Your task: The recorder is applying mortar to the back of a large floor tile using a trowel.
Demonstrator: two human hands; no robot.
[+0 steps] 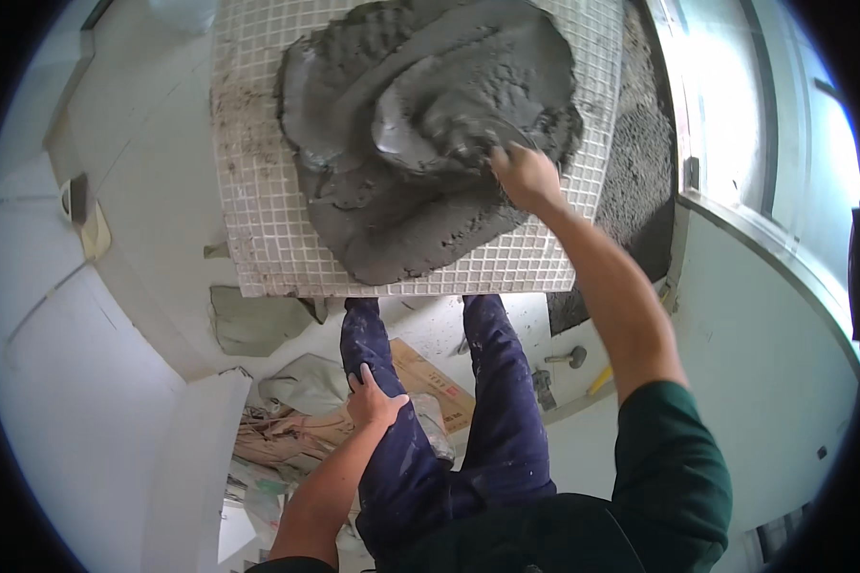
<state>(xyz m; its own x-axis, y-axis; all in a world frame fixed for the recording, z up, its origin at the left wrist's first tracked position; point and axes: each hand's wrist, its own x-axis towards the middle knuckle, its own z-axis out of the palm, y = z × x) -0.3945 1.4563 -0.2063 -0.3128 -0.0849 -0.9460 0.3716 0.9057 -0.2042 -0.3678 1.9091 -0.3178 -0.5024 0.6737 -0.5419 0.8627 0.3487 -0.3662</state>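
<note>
Head view: right hand closed around a trowel, blade sunk in the grey mortar heaped on a gridded tile back. Left hand, fingers spread, rests on the left thigh. Crumpled bags beside the feet.

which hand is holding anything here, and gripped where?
Right hand grips a tool buried in the grey mortar on the gridded tile; the grip point is hidden. Left hand holds nothing, resting on the thigh.

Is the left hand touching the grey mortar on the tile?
Apart. The head view shows the left hand resting on the thigh, well below the mortar.
</note>
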